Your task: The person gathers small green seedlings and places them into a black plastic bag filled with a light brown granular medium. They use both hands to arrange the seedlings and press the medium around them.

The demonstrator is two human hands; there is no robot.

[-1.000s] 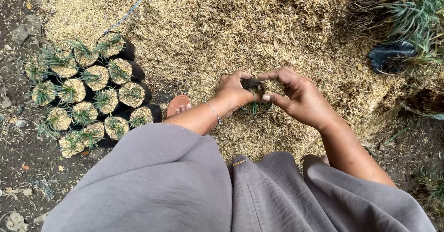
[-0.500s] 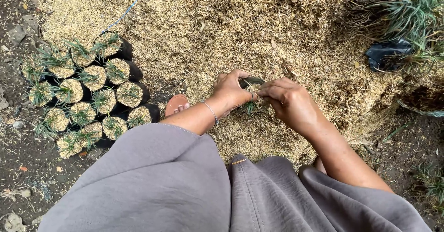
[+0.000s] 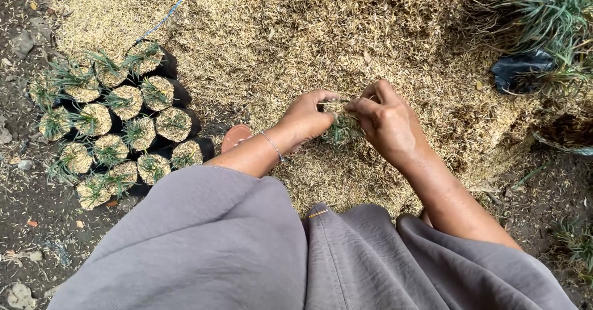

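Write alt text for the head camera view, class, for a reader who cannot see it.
Two hands, left and right, hold a small grassy seedling over a heap of husks. At left, filled black bags with seedlings stand clustered on soil.

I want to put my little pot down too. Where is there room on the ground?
There is open husk pile above the hands, between the cluster of filled black bags and the dark bag at right. Bare soil lies left of the grey skirt. It is crowded where the left hand and right hand hold a grassy seedling.
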